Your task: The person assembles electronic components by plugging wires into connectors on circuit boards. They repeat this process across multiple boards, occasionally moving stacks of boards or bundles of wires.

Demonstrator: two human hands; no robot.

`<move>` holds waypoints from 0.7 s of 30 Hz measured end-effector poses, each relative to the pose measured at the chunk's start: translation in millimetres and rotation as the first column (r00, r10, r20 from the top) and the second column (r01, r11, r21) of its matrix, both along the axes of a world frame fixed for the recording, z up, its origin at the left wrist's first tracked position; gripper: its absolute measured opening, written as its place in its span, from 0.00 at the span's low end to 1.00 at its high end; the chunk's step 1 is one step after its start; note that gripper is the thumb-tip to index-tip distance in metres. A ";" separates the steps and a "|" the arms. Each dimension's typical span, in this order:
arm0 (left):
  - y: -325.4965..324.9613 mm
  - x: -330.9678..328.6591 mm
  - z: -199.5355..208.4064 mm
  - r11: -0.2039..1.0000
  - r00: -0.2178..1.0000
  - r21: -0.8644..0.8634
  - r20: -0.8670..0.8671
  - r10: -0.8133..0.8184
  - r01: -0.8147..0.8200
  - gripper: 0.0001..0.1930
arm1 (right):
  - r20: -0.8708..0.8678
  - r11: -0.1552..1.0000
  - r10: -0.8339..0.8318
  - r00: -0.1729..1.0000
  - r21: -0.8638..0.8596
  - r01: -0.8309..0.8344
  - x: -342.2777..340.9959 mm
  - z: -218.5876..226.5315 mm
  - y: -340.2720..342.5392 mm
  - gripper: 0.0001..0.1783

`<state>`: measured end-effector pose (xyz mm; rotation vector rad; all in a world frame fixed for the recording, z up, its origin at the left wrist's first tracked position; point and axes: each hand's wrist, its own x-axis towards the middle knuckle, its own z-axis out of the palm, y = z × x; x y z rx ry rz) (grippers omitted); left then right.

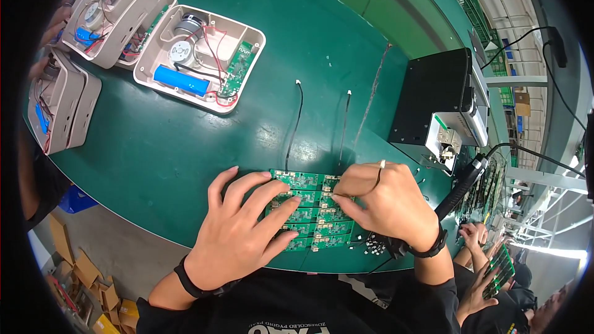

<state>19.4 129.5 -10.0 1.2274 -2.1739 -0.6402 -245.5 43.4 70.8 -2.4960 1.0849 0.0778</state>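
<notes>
A panel of green circuit boards (303, 215), divided into several strips, lies near the table's front edge. My left hand (235, 235) rests over its left side, fingers spread and fingertips touching the boards. Over the right side, my right hand (390, 204) is closed in a pinch on a thin dark cable (378, 178). One end of that cable, with a white plug, loops up over the knuckles; its other end is hidden at my fingertips by the board connectors. Two more dark cables with white plugs, a left one (298, 117) and a right one (345, 127), stretch away from the panel's far edge.
Cream housings with motors, wires and blue batteries, such as the nearest housing (154, 96), stand at far left. A black box-shaped machine (433, 96) and a black handled tool (463, 185) are at right. Small connectors (375, 245) lie beside the panel. A co-worker's hand (476, 294) holds boards.
</notes>
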 end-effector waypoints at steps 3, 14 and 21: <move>0.9 -0.6 -0.3 1.000 1.000 0.000 -0.007 -0.002 0.002 0.23 | 0.065 0.943 -0.213 0.975 0.275 0.188 -1.1 -6.3 -7.4 0.06; -3.6 -4.1 3.6 1.000 0.999 -0.015 0.035 0.008 -0.008 0.25 | -0.101 0.852 -0.290 0.952 0.425 0.305 7.2 -2.6 -26.8 0.09; 1.6 -2.2 2.4 0.999 0.999 -0.025 0.038 0.025 -0.024 0.26 | 0.124 0.910 -0.361 0.924 0.261 0.321 -34.9 -10.7 10.9 0.10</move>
